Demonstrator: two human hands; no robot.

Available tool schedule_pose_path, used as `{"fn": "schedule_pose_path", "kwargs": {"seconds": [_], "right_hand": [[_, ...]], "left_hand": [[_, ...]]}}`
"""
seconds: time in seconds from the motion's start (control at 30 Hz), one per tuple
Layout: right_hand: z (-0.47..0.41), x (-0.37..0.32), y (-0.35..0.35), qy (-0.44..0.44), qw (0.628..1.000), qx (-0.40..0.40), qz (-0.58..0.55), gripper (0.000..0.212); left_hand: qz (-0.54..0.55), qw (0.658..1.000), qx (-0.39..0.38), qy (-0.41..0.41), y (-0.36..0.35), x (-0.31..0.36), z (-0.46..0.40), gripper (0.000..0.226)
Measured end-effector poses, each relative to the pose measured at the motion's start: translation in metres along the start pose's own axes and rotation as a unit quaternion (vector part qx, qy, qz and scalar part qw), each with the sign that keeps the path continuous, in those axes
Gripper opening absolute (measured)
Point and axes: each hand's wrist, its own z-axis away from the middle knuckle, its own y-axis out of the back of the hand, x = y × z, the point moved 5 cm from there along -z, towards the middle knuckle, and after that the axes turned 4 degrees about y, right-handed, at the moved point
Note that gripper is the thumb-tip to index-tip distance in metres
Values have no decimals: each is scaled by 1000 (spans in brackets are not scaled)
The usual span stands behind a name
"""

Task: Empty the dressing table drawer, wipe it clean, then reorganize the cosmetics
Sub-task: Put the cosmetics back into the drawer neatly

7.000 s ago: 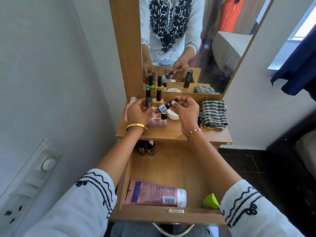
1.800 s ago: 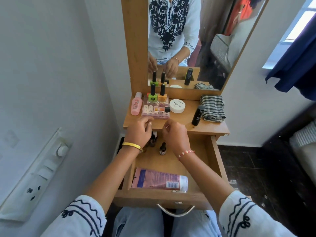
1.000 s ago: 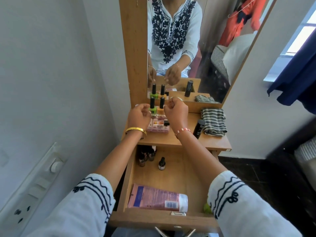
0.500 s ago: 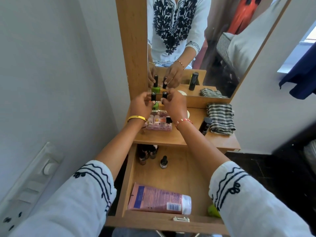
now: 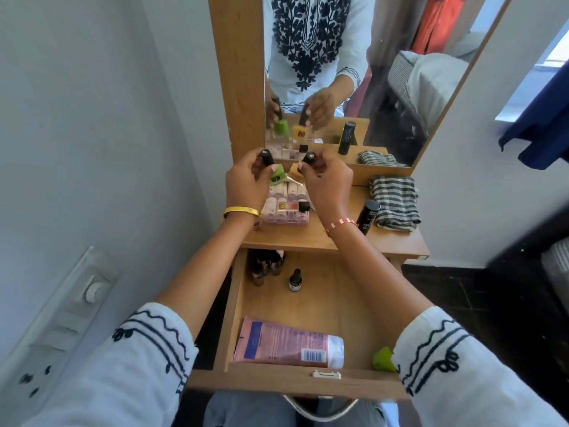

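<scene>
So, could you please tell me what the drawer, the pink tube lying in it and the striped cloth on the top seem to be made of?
Drawer: looks like light wood or wood-look laminate, matte, with visible grain; which one is unclear.
Pink tube: seemingly soft plastic, slightly glossy, with a printed label, a barcode and a white cap.
Striped cloth: woven fabric, matte, folded with soft creases.
</scene>
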Motion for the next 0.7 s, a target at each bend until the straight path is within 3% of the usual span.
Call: {"fn": "schedule_pose_path", "kwargs": {"seconds": [0.1, 0.27, 0.5, 0.7], "right_hand": [[20, -6, 11, -5, 999, 16, -36, 11], [55, -6, 15, -25, 999, -23, -38, 12], [98, 12, 6, -74, 991, -111, -29, 15], [121, 25, -13, -102, 966, -230, 57, 15]], "left_hand": [[15, 1000, 10, 0, 16, 0, 17, 29], [-3, 1000, -13, 28, 29, -18, 58, 33], [-49, 996, -44, 53, 41, -41, 106, 27], [-125, 981, -133, 68, 37, -61, 126, 26]]}}
